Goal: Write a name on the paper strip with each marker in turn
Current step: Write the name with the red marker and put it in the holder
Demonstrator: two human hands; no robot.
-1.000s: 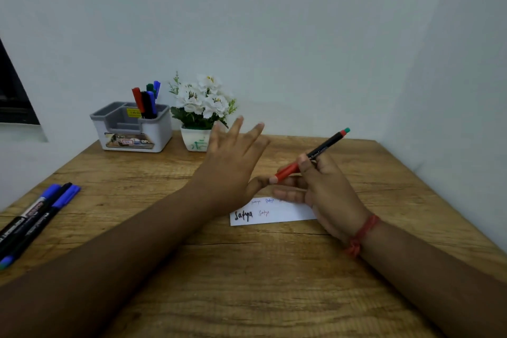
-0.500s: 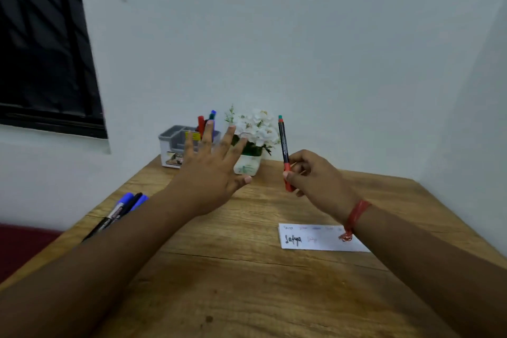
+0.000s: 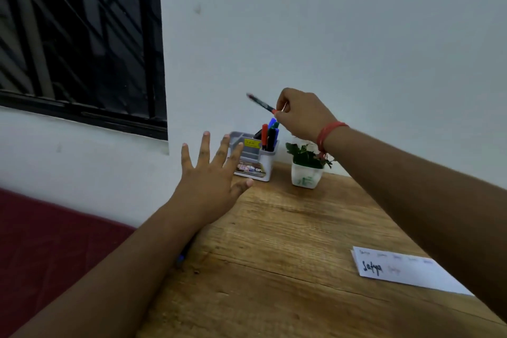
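My right hand [image 3: 300,114] pinches a black marker with a red end [image 3: 260,103] in the air, just above the grey marker holder [image 3: 256,158] at the table's back edge. Several markers [image 3: 269,136] stand in the holder's right compartment. My left hand [image 3: 212,180] hovers with fingers spread, in front of and left of the holder, holding nothing. The white paper strip [image 3: 406,271] lies on the table at the right, with "Satya" in black and fainter writing beside it; my right forearm crosses above its far end.
A small white pot with a green plant [image 3: 306,170] stands right of the holder, partly behind my right wrist. The wooden table [image 3: 274,269] ends at the left, where a dark red surface [image 3: 49,241] lies below. A blue marker tip [image 3: 181,257] peeks out under my left forearm.
My right hand carried the marker up and back from over the paper strip to above the holder. My left hand stayed spread and drifted left. The view swung left, bringing the window in.
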